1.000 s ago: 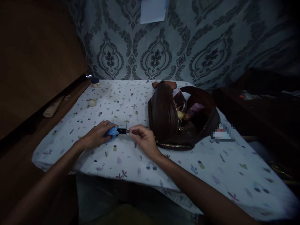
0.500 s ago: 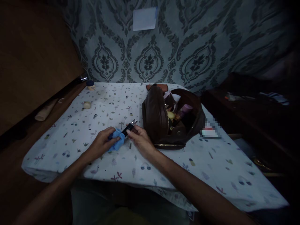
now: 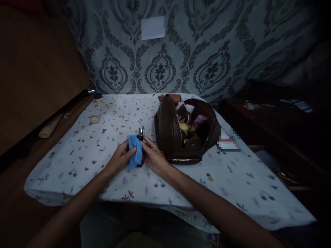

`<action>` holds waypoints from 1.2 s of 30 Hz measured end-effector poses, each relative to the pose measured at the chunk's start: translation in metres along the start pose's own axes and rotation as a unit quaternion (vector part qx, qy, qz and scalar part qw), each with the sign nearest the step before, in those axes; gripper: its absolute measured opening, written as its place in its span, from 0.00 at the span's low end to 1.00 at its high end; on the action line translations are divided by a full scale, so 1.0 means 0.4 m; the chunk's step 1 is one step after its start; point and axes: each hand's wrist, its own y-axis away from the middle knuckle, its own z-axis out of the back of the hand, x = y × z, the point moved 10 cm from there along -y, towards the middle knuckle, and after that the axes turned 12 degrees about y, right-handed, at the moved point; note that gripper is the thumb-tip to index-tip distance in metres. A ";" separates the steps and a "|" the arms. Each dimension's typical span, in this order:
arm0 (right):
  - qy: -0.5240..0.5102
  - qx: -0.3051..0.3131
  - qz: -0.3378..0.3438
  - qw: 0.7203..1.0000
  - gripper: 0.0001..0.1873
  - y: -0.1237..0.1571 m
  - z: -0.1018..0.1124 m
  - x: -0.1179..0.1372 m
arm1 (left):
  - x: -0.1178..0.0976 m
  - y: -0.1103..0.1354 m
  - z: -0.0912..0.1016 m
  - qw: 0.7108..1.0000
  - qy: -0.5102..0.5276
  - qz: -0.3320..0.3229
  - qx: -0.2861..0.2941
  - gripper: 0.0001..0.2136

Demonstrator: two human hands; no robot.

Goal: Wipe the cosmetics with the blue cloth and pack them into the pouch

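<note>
Left forearm (image 3: 77,206) angling up toward two o'clock, right forearm (image 3: 207,204) toward ten! Left hand (image 3: 122,154) grips, thumb across the front; right hand (image 3: 155,156) (sitting at its three o'clock, just beside) has its fingers curled in a hold.

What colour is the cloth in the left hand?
The cloth in the left hand is light blue; the head view, the only one, shows it.
</note>
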 end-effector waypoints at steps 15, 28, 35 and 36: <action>0.080 0.065 -0.046 0.994 0.28 0.013 -0.033 0.002 | 0.028 -0.043 0.103 0.992 0.070 0.026 -0.099 0.24; 0.060 0.158 -0.156 0.973 0.25 0.033 -0.059 -0.035 | -0.111 -0.127 0.041 0.970 -0.194 -0.149 -0.012 0.10; 0.126 0.164 -0.071 0.976 0.26 0.019 -0.054 -0.006 | -0.085 -0.121 0.057 0.968 -0.220 -0.116 -0.015 0.07; 0.159 0.153 -0.056 0.974 0.25 0.017 -0.050 -0.003 | -0.081 -0.119 0.060 0.969 -0.220 -0.110 -0.014 0.07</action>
